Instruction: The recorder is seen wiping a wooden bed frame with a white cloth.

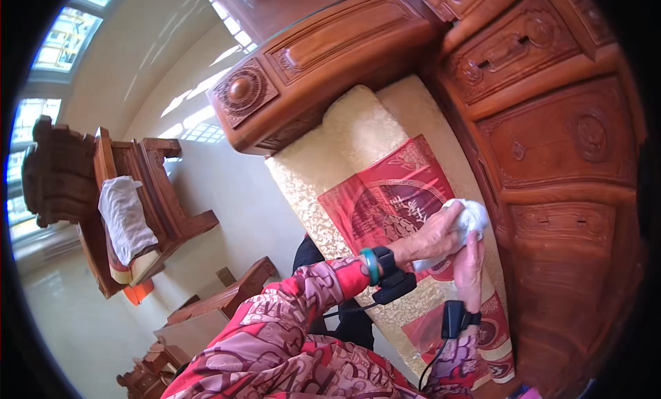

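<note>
Both my hands hold a bunched white cloth [471, 218] above the seat of a carved wooden sofa. My left hand [436, 236], with a green bangle and a black strapped device at the wrist, grips the cloth from the left. My right hand [470, 262], wearing another strapped device, touches it from below in the picture, fingers against its lower part. Beneath them lie a cream patterned cushion [304, 203] and a red and dark red printed cover [356, 192]. A cream bolster [361, 122] rests against the sofa's arm.
The sofa's carved wooden back [563, 130] rises at the right, its thick arm [341, 48] at the top. A wooden chair [155, 192] at the left bears a folded white cloth [126, 221]. An orange container [138, 291] stands by it. More carved furniture [222, 306] is lower left.
</note>
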`<state>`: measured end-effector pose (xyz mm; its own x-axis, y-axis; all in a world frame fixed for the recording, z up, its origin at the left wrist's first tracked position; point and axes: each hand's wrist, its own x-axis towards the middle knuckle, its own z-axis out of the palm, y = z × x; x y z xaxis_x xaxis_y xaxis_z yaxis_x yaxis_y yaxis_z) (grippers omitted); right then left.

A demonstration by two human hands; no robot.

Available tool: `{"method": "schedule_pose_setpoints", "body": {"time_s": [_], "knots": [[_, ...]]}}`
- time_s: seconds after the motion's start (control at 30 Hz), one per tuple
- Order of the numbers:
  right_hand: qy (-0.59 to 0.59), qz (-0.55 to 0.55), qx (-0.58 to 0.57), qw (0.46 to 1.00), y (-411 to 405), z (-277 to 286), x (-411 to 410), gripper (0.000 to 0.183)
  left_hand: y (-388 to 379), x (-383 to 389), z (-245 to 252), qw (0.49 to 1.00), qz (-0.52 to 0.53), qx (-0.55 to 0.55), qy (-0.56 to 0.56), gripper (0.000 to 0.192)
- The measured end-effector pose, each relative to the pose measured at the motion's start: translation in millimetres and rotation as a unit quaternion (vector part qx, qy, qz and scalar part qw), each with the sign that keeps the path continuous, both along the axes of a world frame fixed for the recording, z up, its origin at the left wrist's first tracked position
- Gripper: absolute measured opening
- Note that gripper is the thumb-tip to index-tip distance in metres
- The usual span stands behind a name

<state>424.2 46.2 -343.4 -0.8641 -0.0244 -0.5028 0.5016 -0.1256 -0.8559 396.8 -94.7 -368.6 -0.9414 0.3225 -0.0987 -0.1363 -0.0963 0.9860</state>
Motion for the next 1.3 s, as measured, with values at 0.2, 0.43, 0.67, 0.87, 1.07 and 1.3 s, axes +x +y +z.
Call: {"method": "schedule_pose_setpoints", "body": {"time_s": [0.2,0.43,0.67,0.87,1.07,1.3], "knots": [[-0.084,0.017,-0.068,0.994,-69.6,15.6,40.6,0.055,-79.3,62.6,5.1,0.992,-0.002,-0.025,-0.127,0.045],[-0.057,0.078,0.017,0.995,-123.3,42.1,33.5,0.056,-134.3,74.3,19.8,0.985,0.065,-0.054,-0.148,0.048],[-0.051,0.01,0.033,0.998,-119.6,42.5,43.9,0.064,-150.8,67.1,34.6,0.981,0.023,-0.115,-0.152,0.07],[-0.021,0.067,0.074,0.995,-107.4,49.6,53.4,0.056,-143.5,81.4,33.4,0.988,0.037,-0.031,-0.144,0.061],[0.065,0.074,0.043,0.994,-120.9,78.6,73.6,0.049,-172.6,107.9,62.1,0.982,0.116,-0.118,-0.09,0.048],[0.042,0.211,-0.053,0.975,-119.0,43.2,88.1,0.049,-171.9,142.2,88.6,0.989,0.058,-0.137,-0.009,0.052]]}}
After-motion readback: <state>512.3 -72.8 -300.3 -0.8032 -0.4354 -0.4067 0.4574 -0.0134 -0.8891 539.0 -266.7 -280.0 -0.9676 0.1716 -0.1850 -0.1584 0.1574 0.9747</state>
